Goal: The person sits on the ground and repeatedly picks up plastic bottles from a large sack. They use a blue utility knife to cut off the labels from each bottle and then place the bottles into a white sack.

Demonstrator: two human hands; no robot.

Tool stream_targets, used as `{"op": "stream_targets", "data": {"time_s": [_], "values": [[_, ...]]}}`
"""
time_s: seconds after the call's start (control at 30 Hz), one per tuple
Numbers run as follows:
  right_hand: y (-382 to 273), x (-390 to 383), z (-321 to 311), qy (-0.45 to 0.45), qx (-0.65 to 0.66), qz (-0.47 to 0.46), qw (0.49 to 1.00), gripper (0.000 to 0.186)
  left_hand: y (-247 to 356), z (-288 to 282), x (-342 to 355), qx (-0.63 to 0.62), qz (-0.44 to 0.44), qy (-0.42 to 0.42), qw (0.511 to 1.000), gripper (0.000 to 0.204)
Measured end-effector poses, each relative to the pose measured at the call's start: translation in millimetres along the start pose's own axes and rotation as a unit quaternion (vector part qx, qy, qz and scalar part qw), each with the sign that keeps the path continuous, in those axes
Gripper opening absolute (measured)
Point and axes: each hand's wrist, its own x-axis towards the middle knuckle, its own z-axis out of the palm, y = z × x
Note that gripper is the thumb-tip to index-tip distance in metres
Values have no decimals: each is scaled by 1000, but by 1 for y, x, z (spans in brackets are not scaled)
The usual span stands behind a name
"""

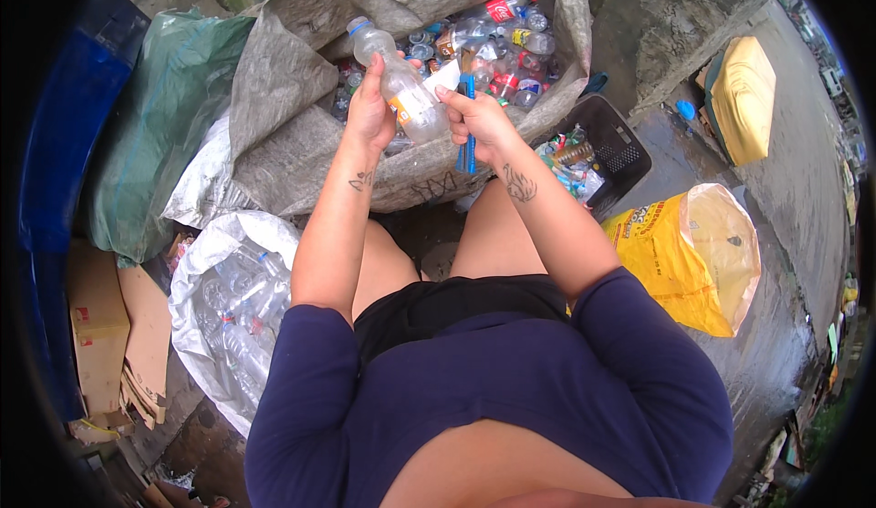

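Over the open mouth of the big grey sack (292, 97), a clear plastic bottle (399, 83) with a blue cap is held tilted, cap up and away, the left hand (370, 111) clenched round its middle. The right hand (479, 120) grips a blue knife (467, 134) and pinches a white strip of label (444, 77) at the bottle's side, so this looks like label stripping. The sack is heaped with more bottles; a white bag of clear bottles (228, 307) sits lower left, a black crate (607, 147) and yellow bag (693, 252) to the right. Finishing calls for a steady peel.
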Motion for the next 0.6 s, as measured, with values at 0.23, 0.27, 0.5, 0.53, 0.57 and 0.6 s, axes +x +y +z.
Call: {"op": "stream_targets", "data": {"time_s": [0.23,0.27,0.5,0.53,0.57,0.6], "values": [[3,5,6,81,-65,-121,987,11,7,-1,1,46,2,-1,999,37],[6,8,6,89,-78,-145,982,10,7,-1,3,66,-3,38,997,35],[39,58,-19,150,-197,-241,938,15,-1,-4,4,36,25,7,999,29],[38,60,-21,150,-219,-229,937,17,-1,-3,4,26,28,-17,999,29],[40,60,-22,140,-180,-188,955,16,0,-2,4,7,42,-22,999,29],[42,60,-23,131,-140,-146,970,16,0,0,4,-14,55,-28,998,30]]}}
